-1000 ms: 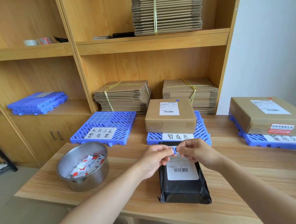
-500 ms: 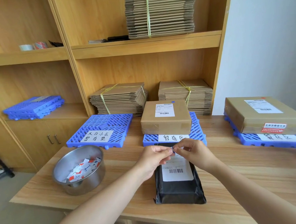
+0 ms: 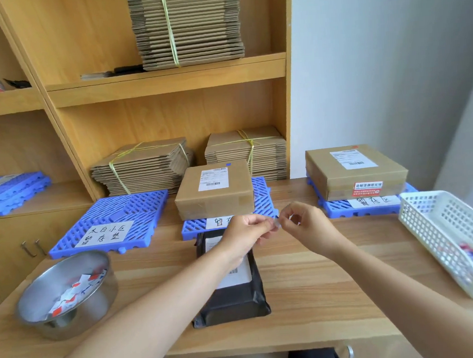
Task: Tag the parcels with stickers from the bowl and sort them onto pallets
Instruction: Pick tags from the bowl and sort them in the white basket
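Item: sticker (image 3: 276, 223), small and blurred, pinched by both left hand (image 3: 246, 229) and right hand (image 3: 306, 224) above black parcel (image 3: 234, 298) lying flat by the table's (image 3: 333, 283) near edge; bowl (image 3: 43, 306) at near-left corner; step judged as peeling the backing; advise a slow peel, then placement clear of barcode label (image 3: 237, 278).

Left pallet's label (image 3: 105, 234) reads 太白小区 暂存垫, right pallet's label (image 3: 373, 201) 暂存区.

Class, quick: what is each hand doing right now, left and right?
Left hand: closed, pinching a small sticker.
Right hand: closed, pinching the other edge of the same sticker.
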{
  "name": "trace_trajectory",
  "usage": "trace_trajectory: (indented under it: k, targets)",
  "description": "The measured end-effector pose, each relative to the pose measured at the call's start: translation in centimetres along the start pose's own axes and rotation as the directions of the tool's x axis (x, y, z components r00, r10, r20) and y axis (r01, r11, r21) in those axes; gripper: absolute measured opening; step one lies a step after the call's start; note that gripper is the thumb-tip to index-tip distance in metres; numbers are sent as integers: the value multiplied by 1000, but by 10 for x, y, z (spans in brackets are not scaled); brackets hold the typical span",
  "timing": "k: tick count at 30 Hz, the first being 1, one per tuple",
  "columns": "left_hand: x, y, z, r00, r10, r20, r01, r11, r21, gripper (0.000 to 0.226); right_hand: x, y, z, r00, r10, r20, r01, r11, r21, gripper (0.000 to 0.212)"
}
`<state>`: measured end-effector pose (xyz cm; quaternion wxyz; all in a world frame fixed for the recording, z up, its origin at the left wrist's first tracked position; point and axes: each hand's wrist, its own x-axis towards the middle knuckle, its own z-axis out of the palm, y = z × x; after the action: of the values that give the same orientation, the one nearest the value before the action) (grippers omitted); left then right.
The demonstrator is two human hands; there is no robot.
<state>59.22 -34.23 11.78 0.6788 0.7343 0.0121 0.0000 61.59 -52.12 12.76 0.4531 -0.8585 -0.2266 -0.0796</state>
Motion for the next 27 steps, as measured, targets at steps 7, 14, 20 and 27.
trace_trajectory:
  k: [7, 14, 20, 27]
  targets:
    - [32, 17, 114, 993, 38, 108, -43, 998, 43, 12, -38, 57, -109, 974, 212, -86, -204, 975, 86, 16]
    - [54, 19, 228, 963, 33, 269, -58, 995, 86, 14, -88, 117, -199, 865, 375, -333, -326, 925, 195, 20]
    - [71, 11, 303, 930, 108, 351, -211, 939, 270, 19, -127, 144, -249, 779, 462, -424, -448, 883, 138, 18]
    - [74, 13, 347, 884, 136, 447, -386, 752, 534, 21, -147, 150, -262, 763, 491, -421, -523, 851, 44, 13]
